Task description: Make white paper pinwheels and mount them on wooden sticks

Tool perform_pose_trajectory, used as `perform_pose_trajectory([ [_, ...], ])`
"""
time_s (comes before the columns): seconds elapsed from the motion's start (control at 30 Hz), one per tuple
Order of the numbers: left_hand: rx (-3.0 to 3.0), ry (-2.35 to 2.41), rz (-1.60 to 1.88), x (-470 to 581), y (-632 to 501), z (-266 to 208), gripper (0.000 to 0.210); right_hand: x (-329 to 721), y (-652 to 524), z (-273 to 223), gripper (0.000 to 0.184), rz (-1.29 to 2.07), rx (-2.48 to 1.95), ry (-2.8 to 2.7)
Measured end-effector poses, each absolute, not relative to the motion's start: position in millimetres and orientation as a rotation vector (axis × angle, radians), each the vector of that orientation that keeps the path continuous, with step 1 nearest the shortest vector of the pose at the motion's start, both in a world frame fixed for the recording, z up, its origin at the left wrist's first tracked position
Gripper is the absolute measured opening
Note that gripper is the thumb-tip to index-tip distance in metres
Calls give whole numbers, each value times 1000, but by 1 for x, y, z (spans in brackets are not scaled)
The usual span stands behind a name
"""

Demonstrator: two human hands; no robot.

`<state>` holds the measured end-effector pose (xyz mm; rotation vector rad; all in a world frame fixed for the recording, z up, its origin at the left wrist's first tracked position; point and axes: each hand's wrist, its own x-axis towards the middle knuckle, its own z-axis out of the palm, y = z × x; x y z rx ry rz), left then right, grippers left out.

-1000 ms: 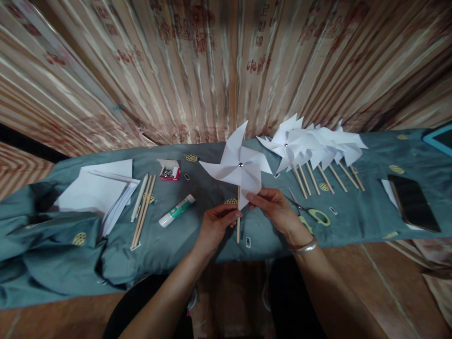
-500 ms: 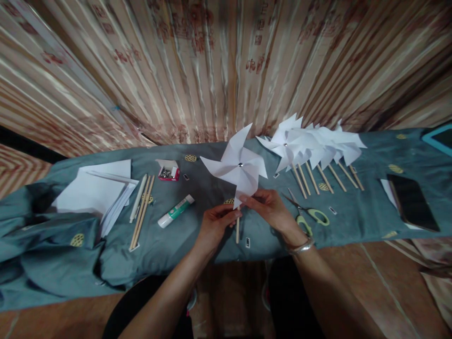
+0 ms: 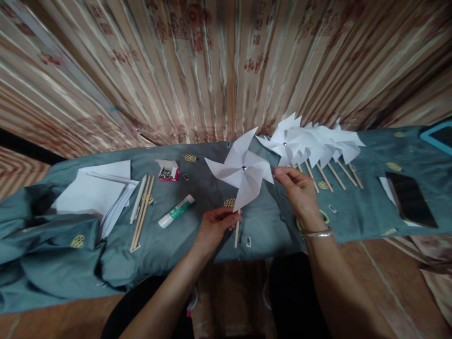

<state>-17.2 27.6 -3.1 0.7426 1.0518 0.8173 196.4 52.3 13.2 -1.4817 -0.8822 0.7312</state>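
A white paper pinwheel with a shiny pin at its centre is held upright over the cloth. My left hand pinches its wooden stick just beneath the paper blades. Beside the right-hand blade is my right hand, thumb and finger drawn together at the blade's edge. Whether they touch the paper, or have anything between them, I cannot make out. Green-handled scissors lie partly hidden under that hand.
Several finished pinwheels lie overlapped at the back right. Left of my hands are a glue stick, a red box of pins, wooden sticks, a white pen and paper sheets. A phone rests at the right.
My right hand has let go near the bottom of the pinwheel and moved right and up to the right blade's edge. The pinwheel has shifted slightly right; my left hand stays on the stick.
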Motion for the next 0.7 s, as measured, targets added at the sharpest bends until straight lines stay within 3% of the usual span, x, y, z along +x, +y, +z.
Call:
perform_pose_trajectory([
  [0.4, 742, 1071, 865, -20, 28, -3, 25, 185, 49, 10, 23, 887, -1463, -892],
  [0.7, 718, 1074, 917, -19, 29, -4, 23, 175, 44, 14, 33, 1046, -1415, -955],
])
